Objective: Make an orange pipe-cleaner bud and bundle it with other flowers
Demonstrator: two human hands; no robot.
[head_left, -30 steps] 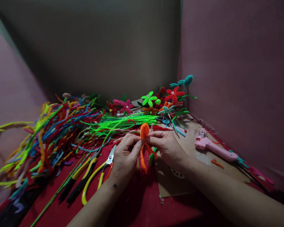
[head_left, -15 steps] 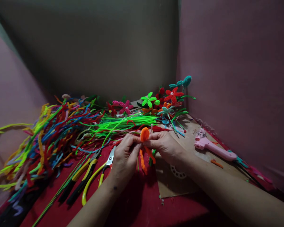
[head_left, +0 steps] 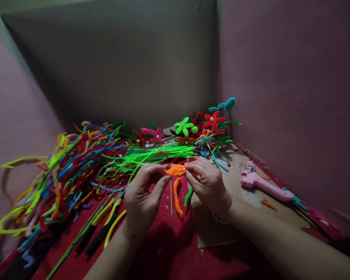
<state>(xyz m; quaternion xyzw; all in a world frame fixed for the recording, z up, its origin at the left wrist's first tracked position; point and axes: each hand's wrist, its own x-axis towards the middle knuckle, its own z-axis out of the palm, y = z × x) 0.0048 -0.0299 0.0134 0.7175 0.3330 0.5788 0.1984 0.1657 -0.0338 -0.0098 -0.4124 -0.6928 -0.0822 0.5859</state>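
Observation:
Between my two hands is a small orange pipe-cleaner piece [head_left: 175,170], an oval shape lying sideways. My left hand [head_left: 146,190] pinches its left end with thumb and forefinger. At the right end, the fingertips of my right hand [head_left: 208,184] close on it. Just below, a bent orange pipe-cleaner strip [head_left: 177,200] shows against the red cloth. A short green pipe-cleaner piece [head_left: 188,197] lies beside my right fingers. Yellow-and-black pliers [head_left: 105,221] rest left of my left hand, and a yellow handle [head_left: 114,227] is partly hidden by that wrist.
A heap of multicoloured pipe cleaners [head_left: 67,175] fills the left side. Bright green pipe cleaners [head_left: 160,152] lie bundled behind my hands, with pipe-cleaner flowers [head_left: 184,126] further back. At right, a pink glue gun [head_left: 265,186] lies on cardboard [head_left: 212,235]. Walls rise behind and right.
The orange piece has turned from upright to sideways, and my hands have moved apart to its two ends. My left hand has shifted left, covering the scissors' blade. The view has tilted slightly.

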